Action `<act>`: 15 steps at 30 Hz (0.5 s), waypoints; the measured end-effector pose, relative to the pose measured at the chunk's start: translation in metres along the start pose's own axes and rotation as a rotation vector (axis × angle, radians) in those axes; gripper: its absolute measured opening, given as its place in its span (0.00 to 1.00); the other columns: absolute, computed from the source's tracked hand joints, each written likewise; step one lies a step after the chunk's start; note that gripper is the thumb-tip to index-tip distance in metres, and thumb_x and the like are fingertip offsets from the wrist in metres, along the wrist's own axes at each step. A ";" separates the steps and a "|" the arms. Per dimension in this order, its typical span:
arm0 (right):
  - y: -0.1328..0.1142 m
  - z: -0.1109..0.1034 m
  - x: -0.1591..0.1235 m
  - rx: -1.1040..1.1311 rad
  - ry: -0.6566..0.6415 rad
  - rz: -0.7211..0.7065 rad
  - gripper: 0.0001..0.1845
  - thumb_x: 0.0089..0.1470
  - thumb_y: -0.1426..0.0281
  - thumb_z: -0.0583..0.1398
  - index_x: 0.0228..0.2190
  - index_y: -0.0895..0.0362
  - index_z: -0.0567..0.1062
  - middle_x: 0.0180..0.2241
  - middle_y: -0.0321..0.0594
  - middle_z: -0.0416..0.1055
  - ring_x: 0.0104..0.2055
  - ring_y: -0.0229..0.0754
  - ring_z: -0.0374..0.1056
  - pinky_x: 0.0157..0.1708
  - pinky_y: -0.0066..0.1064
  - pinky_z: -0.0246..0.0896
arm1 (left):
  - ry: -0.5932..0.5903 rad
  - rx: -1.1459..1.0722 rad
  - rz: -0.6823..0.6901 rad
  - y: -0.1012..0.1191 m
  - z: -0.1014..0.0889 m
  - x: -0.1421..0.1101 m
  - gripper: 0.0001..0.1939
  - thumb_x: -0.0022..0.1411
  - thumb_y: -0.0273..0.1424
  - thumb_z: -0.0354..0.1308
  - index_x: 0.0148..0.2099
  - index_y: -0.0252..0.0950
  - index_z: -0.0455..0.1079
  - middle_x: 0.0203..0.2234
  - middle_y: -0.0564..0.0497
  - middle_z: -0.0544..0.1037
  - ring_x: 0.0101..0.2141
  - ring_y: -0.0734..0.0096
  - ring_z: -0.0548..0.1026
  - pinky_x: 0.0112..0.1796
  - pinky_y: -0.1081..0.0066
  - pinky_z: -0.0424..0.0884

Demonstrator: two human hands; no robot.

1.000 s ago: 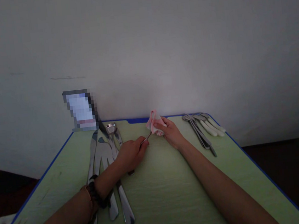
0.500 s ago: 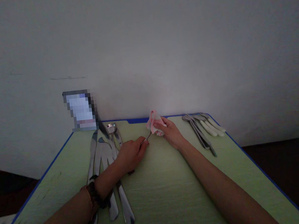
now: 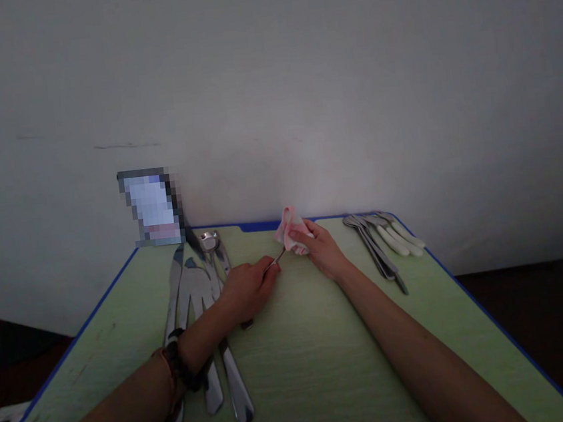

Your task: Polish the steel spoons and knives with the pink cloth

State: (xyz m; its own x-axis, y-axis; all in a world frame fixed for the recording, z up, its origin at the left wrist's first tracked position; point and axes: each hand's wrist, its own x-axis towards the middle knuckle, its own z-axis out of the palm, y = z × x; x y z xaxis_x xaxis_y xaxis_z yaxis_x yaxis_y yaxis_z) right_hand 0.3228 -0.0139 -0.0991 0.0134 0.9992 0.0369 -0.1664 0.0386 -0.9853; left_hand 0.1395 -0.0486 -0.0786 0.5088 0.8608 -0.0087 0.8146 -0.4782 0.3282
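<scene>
My left hand point(image 3: 250, 291) is closed around the handle of a thin metal utensil point(image 3: 281, 255) above the middle of the table. The utensil's far end is hidden inside a pink and white cloth point(image 3: 290, 227). My right hand point(image 3: 325, 252) pinches this crumpled cloth around it, thumb on top. Under and beside my left forearm lie several large metal utensils, among them a knife point(image 3: 175, 282), a slotted turner point(image 3: 196, 284) and a small ladle point(image 3: 209, 241). Which kind of utensil is in the cloth, I cannot tell.
At the table's far right lie several metal spoons point(image 3: 373, 248) and white-handled cutlery point(image 3: 399, 237). A blurred phone-like screen point(image 3: 153, 208) leans at the back left. The green table point(image 3: 298, 370) has a blue edge and meets a pale wall point(image 3: 299, 88).
</scene>
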 end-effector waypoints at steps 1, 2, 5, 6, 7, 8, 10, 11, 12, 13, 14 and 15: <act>0.000 0.000 0.000 -0.001 -0.003 -0.001 0.20 0.39 0.61 0.66 0.36 0.55 0.74 0.30 0.36 0.73 0.27 0.36 0.64 0.27 0.27 0.58 | -0.002 -0.001 0.000 0.000 0.000 0.000 0.17 0.68 0.37 0.37 0.42 0.38 0.66 0.29 0.47 0.78 0.33 0.62 0.77 0.34 0.70 0.65; 0.000 0.000 0.000 -0.001 -0.005 -0.004 0.20 0.39 0.61 0.66 0.36 0.55 0.74 0.30 0.36 0.73 0.27 0.36 0.64 0.28 0.27 0.58 | -0.003 0.001 0.000 0.000 0.000 0.000 0.17 0.68 0.37 0.37 0.42 0.38 0.66 0.29 0.47 0.78 0.33 0.62 0.77 0.34 0.69 0.65; -0.001 0.000 -0.001 0.015 -0.009 -0.011 0.20 0.39 0.62 0.66 0.36 0.55 0.74 0.30 0.36 0.73 0.27 0.36 0.64 0.28 0.28 0.58 | -0.012 0.007 -0.002 0.001 -0.001 0.000 0.17 0.68 0.37 0.37 0.43 0.38 0.66 0.29 0.47 0.78 0.33 0.63 0.77 0.34 0.70 0.65; -0.001 0.001 -0.001 0.019 -0.006 -0.009 0.19 0.39 0.62 0.66 0.36 0.55 0.74 0.29 0.35 0.73 0.27 0.36 0.64 0.28 0.28 0.58 | -0.015 0.008 -0.005 0.001 -0.001 0.000 0.17 0.68 0.37 0.37 0.43 0.38 0.66 0.29 0.48 0.78 0.33 0.63 0.77 0.34 0.70 0.65; -0.002 0.001 -0.001 0.019 -0.004 -0.006 0.18 0.39 0.62 0.66 0.35 0.55 0.74 0.29 0.35 0.73 0.27 0.36 0.64 0.28 0.28 0.57 | -0.017 0.011 -0.009 0.001 -0.001 0.000 0.17 0.68 0.37 0.37 0.43 0.38 0.66 0.30 0.48 0.78 0.33 0.63 0.77 0.34 0.70 0.65; -0.002 0.001 -0.001 0.018 0.000 -0.003 0.18 0.39 0.62 0.66 0.35 0.55 0.74 0.29 0.35 0.73 0.27 0.36 0.64 0.27 0.28 0.57 | -0.020 0.016 -0.013 0.001 -0.001 0.000 0.17 0.68 0.37 0.37 0.43 0.38 0.66 0.30 0.48 0.78 0.33 0.63 0.77 0.34 0.70 0.65; -0.002 0.001 -0.001 0.013 0.005 0.001 0.19 0.38 0.62 0.66 0.35 0.55 0.74 0.29 0.35 0.73 0.27 0.36 0.64 0.27 0.28 0.57 | -0.023 0.030 -0.018 0.001 -0.001 0.000 0.17 0.68 0.37 0.37 0.43 0.38 0.66 0.30 0.48 0.78 0.33 0.63 0.77 0.34 0.70 0.65; -0.001 0.001 -0.001 0.011 0.005 0.001 0.20 0.38 0.62 0.66 0.36 0.55 0.74 0.29 0.35 0.73 0.27 0.36 0.64 0.27 0.27 0.57 | -0.020 0.035 -0.015 0.001 -0.001 0.001 0.17 0.68 0.37 0.37 0.43 0.38 0.66 0.30 0.47 0.78 0.33 0.63 0.77 0.34 0.70 0.65; -0.001 0.001 0.000 0.010 0.004 0.003 0.20 0.38 0.62 0.66 0.36 0.55 0.74 0.29 0.36 0.73 0.27 0.36 0.64 0.27 0.27 0.57 | -0.017 0.035 -0.010 0.001 -0.001 0.000 0.17 0.68 0.37 0.37 0.43 0.38 0.66 0.30 0.47 0.78 0.33 0.62 0.77 0.34 0.70 0.65; -0.001 0.001 0.000 0.010 0.003 0.005 0.20 0.38 0.61 0.66 0.36 0.55 0.74 0.29 0.36 0.73 0.27 0.36 0.64 0.28 0.28 0.57 | -0.015 0.034 -0.004 0.001 -0.001 0.000 0.18 0.68 0.37 0.37 0.42 0.37 0.66 0.29 0.47 0.78 0.33 0.62 0.77 0.33 0.70 0.64; -0.001 0.001 0.000 0.012 0.000 0.008 0.20 0.39 0.61 0.66 0.36 0.55 0.74 0.29 0.36 0.73 0.27 0.36 0.63 0.28 0.28 0.57 | -0.014 0.031 -0.001 0.001 -0.001 0.000 0.18 0.68 0.37 0.37 0.42 0.37 0.66 0.29 0.47 0.78 0.33 0.62 0.77 0.33 0.70 0.64; 0.000 0.001 0.000 0.016 -0.002 0.010 0.19 0.39 0.61 0.65 0.35 0.55 0.74 0.29 0.36 0.73 0.27 0.36 0.63 0.28 0.28 0.57 | -0.013 0.027 0.002 0.001 -0.001 0.000 0.18 0.68 0.37 0.37 0.42 0.37 0.66 0.29 0.47 0.78 0.33 0.62 0.77 0.33 0.70 0.64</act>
State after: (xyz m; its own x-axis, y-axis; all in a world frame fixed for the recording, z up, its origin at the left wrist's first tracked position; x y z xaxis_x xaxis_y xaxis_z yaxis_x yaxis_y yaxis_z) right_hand 0.3224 -0.0141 -0.0987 0.0099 0.9996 0.0278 -0.1823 0.0292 -0.9828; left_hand 0.1403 -0.0489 -0.0770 0.5140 0.8575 -0.0206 0.8206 -0.4846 0.3028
